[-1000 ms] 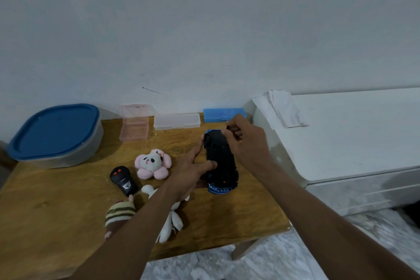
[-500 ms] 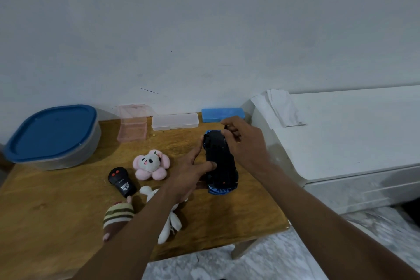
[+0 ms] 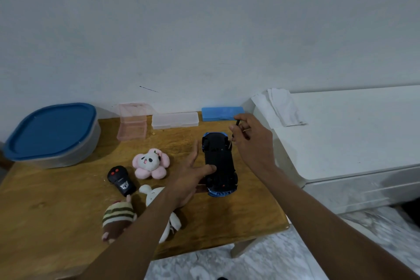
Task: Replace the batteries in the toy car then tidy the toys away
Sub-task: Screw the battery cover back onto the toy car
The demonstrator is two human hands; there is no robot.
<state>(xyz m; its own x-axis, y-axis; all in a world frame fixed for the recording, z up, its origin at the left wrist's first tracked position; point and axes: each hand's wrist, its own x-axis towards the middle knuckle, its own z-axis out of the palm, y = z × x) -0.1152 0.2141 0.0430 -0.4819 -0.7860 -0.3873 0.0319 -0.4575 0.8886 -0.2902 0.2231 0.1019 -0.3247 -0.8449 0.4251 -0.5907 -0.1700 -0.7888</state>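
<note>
A blue toy car (image 3: 219,161) lies upside down on the wooden table (image 3: 45,211), its black underside facing up. My left hand (image 3: 191,177) rests against the car's left side, thumb pressed on the underside. My right hand (image 3: 252,141) is just right of the car's far end, fingers closed on a small screwdriver (image 3: 235,130) whose tip points down at the car's far right corner. A black remote control (image 3: 121,180) lies left of my left arm.
A pink plush (image 3: 150,163), a striped plush (image 3: 117,217) and a white bunny plush (image 3: 154,195) lie on the table. A blue-lidded tub (image 3: 51,134) stands far left. Pink (image 3: 133,124), clear (image 3: 175,120) and blue (image 3: 221,113) cases line the wall. A white cabinet (image 3: 352,134) stands to the right.
My right hand has lifted off the car's far end and shifted right, so the screwdriver now shows. My left hand stays on the car.
</note>
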